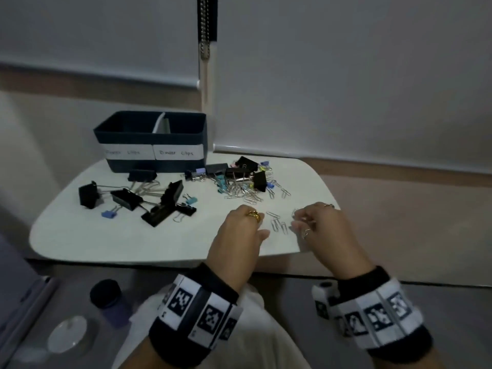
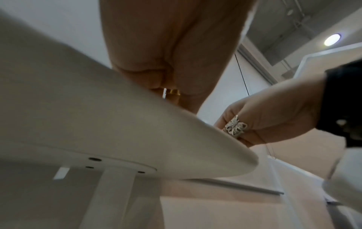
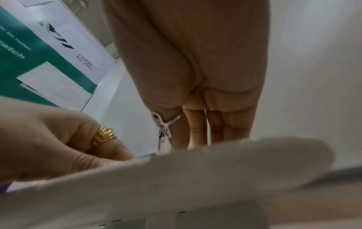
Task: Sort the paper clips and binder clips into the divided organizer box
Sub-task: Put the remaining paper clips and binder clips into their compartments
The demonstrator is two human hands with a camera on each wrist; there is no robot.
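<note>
A navy divided organizer box [image 1: 133,134] stands at the back left of the white table [image 1: 106,235], with white labels on its front. Black binder clips [image 1: 165,206] lie before it, and a mixed heap of silver paper clips [image 1: 245,194] and small binder clips lies to the right. A few loose paper clips [image 1: 278,223] lie between my hands at the front edge. My left hand [image 1: 257,225] is curled, with a silver clip [image 2: 164,93] showing inside its fingers. My right hand [image 1: 296,219] pinches a paper clip [image 1: 294,212] at its fingertips, low over the table.
The table's front edge [image 2: 225,155] runs right under both wrists. A dark round cap [image 1: 105,292] and a clear disc [image 1: 68,336] lie on the floor at lower left. Roller blinds and a bead chain [image 1: 204,35] hang behind the table.
</note>
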